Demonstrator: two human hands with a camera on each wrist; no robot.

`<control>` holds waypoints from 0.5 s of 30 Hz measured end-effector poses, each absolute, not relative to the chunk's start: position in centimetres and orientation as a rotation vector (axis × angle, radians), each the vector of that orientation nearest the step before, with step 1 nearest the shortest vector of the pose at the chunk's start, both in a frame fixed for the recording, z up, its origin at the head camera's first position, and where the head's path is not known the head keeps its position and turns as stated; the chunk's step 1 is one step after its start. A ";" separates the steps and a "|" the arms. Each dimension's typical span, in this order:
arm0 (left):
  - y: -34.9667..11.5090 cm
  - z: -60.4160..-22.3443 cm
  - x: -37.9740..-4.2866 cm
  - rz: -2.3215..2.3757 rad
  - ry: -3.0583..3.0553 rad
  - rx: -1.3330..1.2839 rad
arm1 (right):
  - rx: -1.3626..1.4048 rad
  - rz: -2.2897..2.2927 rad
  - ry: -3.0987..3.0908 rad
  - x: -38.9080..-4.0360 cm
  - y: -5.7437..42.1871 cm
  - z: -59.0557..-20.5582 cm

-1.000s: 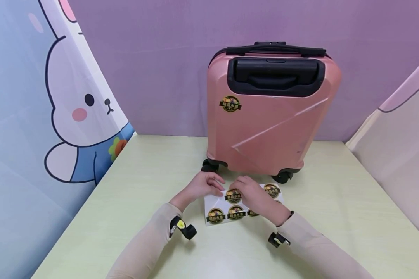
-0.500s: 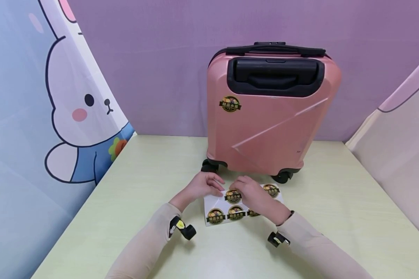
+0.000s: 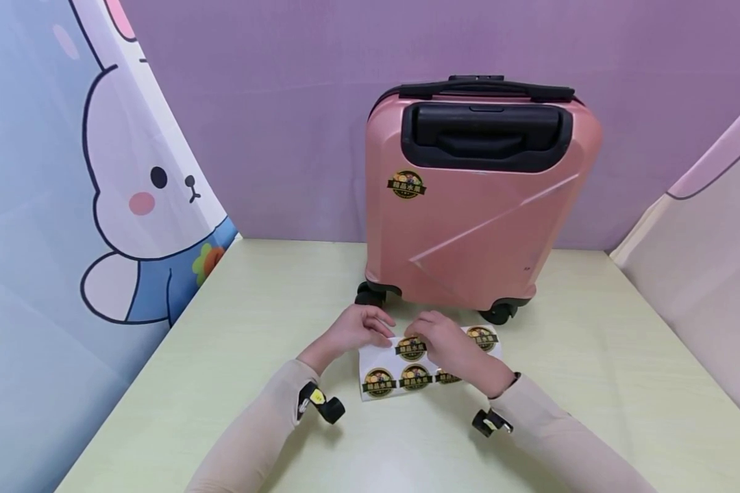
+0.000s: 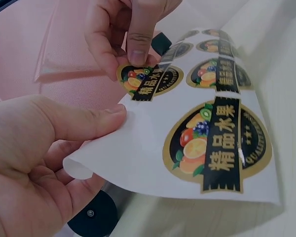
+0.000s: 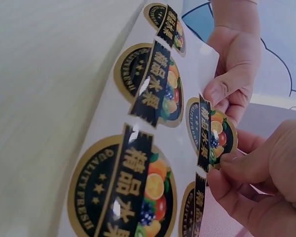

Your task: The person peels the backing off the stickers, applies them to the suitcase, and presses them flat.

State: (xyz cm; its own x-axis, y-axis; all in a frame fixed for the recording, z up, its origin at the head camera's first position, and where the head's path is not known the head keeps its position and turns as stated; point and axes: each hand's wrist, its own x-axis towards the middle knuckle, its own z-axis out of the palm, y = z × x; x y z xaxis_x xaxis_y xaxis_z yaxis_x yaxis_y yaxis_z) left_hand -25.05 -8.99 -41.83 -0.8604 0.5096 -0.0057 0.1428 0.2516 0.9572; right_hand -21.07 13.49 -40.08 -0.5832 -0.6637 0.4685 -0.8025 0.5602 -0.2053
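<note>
Sticker point(image 5: 211, 133) (edge only) in right hand point(image 3: 451, 344)

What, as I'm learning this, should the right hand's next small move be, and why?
Probably pull the sticker gently off the sheet: the right hand pinches its edge, the rest seems attached, and the left hand holds the sheet's bare corner.

The head view looks forward and down across the table point(image 3: 234, 308). Close by the left hand point(image 3: 354, 329), its wrist camera faces rightward along the sticker sheet point(image 3: 415, 376); close by the right hand point(image 3: 450, 348), the other faces leftward. Both share the sheet and hands.
</note>
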 end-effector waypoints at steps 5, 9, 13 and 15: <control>-9.2 -42.2 -25.3 1.681 2.191 0.586 | 1.218 0.572 -2.460 -21.1 13.6 -39.9; -9.3 -42.4 -25.4 1.708 2.177 0.572 | 1.220 0.590 -2.450 -21.1 13.6 -39.8; -9.4 -42.4 -25.4 1.708 2.185 0.563 | 1.201 0.648 -2.432 -21.1 13.7 -39.8; -9.4 -42.4 -25.4 1.710 2.189 0.565 | 1.193 0.695 -2.428 -21.1 13.7 -39.9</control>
State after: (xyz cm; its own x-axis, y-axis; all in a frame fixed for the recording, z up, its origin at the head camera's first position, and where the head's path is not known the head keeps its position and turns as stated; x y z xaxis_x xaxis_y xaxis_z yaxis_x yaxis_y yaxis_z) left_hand -25.41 -9.41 -42.39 -0.8757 0.4828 0.0020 0.1188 0.2114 0.9702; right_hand -21.09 13.74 -39.85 -0.5861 -0.6354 0.5027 -0.8051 0.5263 -0.2736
